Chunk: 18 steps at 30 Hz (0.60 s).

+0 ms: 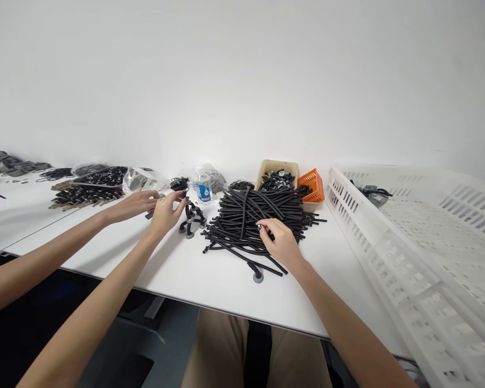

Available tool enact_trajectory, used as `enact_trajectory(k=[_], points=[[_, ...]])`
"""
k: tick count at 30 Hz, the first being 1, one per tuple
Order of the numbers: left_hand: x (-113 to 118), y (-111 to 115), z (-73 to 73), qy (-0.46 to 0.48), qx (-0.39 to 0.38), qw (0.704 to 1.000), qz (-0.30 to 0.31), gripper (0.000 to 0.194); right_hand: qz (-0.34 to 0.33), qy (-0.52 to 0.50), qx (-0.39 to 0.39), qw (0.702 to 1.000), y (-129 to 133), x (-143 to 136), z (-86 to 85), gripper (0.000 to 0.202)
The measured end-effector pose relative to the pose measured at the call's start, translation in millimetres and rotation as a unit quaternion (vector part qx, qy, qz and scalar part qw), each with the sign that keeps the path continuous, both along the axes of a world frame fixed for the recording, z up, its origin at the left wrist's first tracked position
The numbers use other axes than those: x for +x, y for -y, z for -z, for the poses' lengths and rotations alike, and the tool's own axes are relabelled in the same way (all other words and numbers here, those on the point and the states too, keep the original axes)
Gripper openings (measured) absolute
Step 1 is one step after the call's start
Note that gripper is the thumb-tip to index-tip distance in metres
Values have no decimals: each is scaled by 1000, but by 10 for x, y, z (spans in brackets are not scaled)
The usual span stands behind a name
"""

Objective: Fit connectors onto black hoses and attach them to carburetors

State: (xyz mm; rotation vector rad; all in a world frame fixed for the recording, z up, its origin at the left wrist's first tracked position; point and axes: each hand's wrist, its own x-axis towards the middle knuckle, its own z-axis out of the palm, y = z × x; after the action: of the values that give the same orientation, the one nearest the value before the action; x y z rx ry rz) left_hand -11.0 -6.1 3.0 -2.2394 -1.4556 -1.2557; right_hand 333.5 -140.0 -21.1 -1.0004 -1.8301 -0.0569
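Observation:
My left hand [166, 214] is closed in a pinch, with a small black ring [186, 192] at its fingertips. Just beside and below it stand several short black hose pieces with grey round ends [189, 218]. My right hand [282, 242] hovers over the front of a big pile of black hoses [234, 215], pinching a small black-and-silver piece [259, 227] between thumb and forefinger. A single black piece with a grey disc [257, 275] lies on the table nearer to me. Left of my left hand, a co-worker's hand [135, 205] reaches in, its fingers partly hidden.
A white slotted crate [364, 258] fills the right side. Behind the hoses stand a cream bin [267, 167] of black and grey parts and an orange basket [317, 188]. A clear bottle with blue label [203, 188] and plastic bags stand at the back. Dark parts [89, 188] are heaped leftward.

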Motion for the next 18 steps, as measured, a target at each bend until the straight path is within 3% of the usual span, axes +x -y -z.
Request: enact_trajectory(k=[7, 12, 16, 18], points=[[12, 50, -54, 14, 49, 999, 9, 29, 1, 1, 3, 1000, -1, -1, -5, 19], [176, 486, -149, 3, 108, 994, 20, 24, 2, 0, 5, 1000, 1, -1, -11, 20], [251, 940, 30, -83, 21, 987, 138, 20, 1, -6, 9, 1000, -4, 2, -3, 19], [220, 1099, 170, -99, -20, 981, 165, 20, 0, -4, 10, 1000, -6, 1, 0, 19]])
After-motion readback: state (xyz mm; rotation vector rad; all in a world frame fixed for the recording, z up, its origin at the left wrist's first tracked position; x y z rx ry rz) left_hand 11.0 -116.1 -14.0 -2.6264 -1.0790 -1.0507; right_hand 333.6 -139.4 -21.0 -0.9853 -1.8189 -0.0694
